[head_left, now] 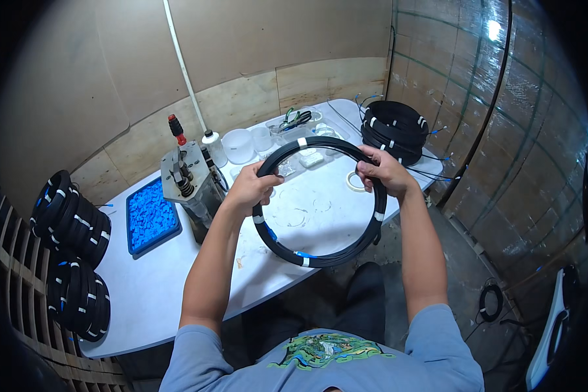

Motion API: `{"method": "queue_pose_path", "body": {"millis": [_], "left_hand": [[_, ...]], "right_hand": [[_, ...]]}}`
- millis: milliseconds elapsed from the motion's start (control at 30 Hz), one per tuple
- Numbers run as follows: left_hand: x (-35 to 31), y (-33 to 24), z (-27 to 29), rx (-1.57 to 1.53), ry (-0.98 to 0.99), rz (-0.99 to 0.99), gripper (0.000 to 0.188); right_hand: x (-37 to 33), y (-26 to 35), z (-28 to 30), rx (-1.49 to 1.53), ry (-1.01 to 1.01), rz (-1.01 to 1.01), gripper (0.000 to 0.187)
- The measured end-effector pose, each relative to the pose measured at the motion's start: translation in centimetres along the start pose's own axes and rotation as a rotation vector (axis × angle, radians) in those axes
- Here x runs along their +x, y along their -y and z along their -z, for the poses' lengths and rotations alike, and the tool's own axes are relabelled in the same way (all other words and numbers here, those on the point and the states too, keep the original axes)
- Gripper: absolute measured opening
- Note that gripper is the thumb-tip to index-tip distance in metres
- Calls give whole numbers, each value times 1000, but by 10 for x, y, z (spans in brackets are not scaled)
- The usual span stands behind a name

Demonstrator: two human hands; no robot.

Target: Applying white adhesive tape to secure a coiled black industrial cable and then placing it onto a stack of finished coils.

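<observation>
A coil of black cable (346,257), bound with white tape bands and showing blue connectors on its lower left, is held up over the near edge of the white table (144,287). My left hand (253,188) is closed round its upper left side, thumb across the cable. On the upper right side, my right hand (381,171) grips the same coil. Through the ring I see the tabletop with faint round marks. A roll of pale tape (355,181) lies beside my right hand, partly hidden by the coil.
Stacked black coils (393,130) stand at the back right; more coils (78,294) line the left edge. A blue tray (132,240) of small blue parts sits beside a metal hand press (188,171). Behind are a white bottle (213,145) and tubs (238,145). Another coil (490,302) lies on the floor.
</observation>
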State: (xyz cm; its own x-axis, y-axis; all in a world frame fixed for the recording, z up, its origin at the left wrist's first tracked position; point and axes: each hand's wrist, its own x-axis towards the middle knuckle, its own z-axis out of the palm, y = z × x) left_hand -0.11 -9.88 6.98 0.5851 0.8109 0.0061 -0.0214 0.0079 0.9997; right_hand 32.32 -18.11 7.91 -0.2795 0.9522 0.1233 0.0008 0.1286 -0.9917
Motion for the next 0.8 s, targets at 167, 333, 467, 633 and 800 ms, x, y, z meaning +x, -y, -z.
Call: {"method": "queue_pose_path", "body": {"millis": [167,333,467,633,800], "left_hand": [[-10,6,7,-267,-126,-46,17],[-1,24,13,-469,-209,-85,17],[3,33,19,-447,-236,-76,16],[-1,35,21,-457,-211,-89,16],[-14,18,-2,-374,-257,-133,18]], "right_hand": [[-8,-23,-9,119,-169,90,52],[-16,-47,-61,454,-498,223,39],[-19,-43,-82,385,-642,168,34],[-22,-31,-84,298,-639,184,33],[-19,-42,-54,412,-559,150,38]]}}
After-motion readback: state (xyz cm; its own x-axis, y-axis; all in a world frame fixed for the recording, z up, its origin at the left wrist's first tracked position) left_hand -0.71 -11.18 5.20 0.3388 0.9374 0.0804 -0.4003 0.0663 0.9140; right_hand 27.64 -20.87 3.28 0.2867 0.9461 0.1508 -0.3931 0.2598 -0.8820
